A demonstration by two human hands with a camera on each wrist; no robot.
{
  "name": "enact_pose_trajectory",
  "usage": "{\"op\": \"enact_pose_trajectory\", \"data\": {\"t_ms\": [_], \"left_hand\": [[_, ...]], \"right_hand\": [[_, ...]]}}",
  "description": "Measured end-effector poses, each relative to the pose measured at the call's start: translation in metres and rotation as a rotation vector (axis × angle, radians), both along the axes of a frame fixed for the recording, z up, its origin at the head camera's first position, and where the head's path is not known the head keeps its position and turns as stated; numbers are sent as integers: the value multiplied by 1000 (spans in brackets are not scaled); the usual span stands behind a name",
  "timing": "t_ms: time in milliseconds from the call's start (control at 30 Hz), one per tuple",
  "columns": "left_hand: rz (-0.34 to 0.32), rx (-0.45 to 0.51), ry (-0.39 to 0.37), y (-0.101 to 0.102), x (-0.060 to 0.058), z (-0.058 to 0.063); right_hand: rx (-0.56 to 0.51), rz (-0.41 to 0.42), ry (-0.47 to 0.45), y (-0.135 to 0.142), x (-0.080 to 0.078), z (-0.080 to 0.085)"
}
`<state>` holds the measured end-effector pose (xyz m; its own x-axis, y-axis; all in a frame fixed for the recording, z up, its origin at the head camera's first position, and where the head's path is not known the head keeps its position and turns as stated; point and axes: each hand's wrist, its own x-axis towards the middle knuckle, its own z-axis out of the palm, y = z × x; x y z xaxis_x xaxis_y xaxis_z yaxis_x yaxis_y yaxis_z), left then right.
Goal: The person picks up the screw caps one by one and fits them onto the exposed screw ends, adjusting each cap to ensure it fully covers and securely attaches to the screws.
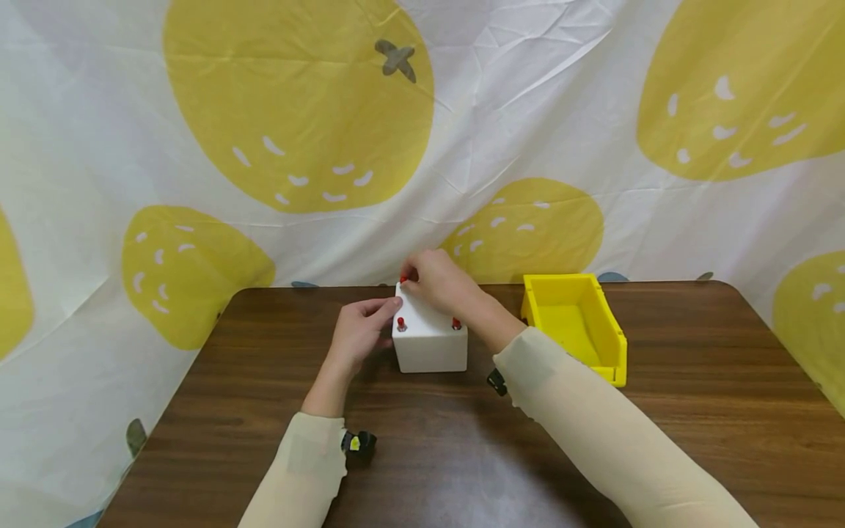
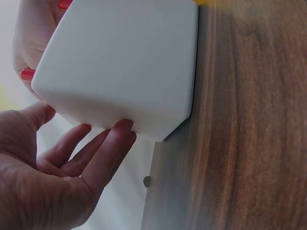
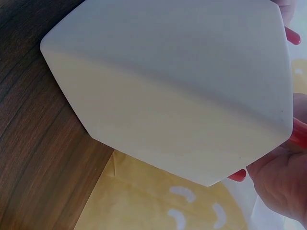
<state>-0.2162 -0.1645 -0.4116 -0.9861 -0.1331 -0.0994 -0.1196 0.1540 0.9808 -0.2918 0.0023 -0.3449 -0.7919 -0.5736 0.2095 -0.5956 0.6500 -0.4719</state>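
A white box point(image 1: 432, 353) stands on the table, with small red-capped toggle switches point(image 1: 401, 323) at the corners of its top. My right hand point(image 1: 439, 279) reaches over the box; its thumb and forefinger pinch the red cap point(image 1: 403, 279) at the far left corner. In the right wrist view that hand point(image 3: 283, 182) is partly hidden behind the box. Against the box's left side rests my left hand point(image 1: 356, 330), its thumb at the top edge. The left wrist view shows its fingertips point(image 2: 122, 125) touching the side wall, fingers slightly bent.
A yellow open-fronted bin point(image 1: 610, 330) sits to the right of the box, beyond my right forearm. The brown wooden table point(image 1: 264, 411) ends just behind the box, where a white cloth with yellow fruit print point(image 1: 297, 110) hangs.
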Motion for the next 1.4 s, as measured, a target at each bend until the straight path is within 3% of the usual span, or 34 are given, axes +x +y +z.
{"op": "enact_pose_trajectory", "data": {"t_ms": [800, 833, 1033, 1067, 1400], "left_hand": [[-7, 24, 10, 1, 1, -2], [-8, 28, 10, 1, 1, -2], [-5, 26, 9, 1, 0, -3], [-5, 22, 9, 2, 0, -3], [-10, -1, 9, 1, 0, -2]], "right_hand": [[26, -23, -3, -3, 6, 2], [16, -16, 4, -3, -2, -6], [15, -18, 4, -2, -1, -6], [24, -25, -2, -2, 6, 2], [30, -24, 6, 0, 6, 2]]}}
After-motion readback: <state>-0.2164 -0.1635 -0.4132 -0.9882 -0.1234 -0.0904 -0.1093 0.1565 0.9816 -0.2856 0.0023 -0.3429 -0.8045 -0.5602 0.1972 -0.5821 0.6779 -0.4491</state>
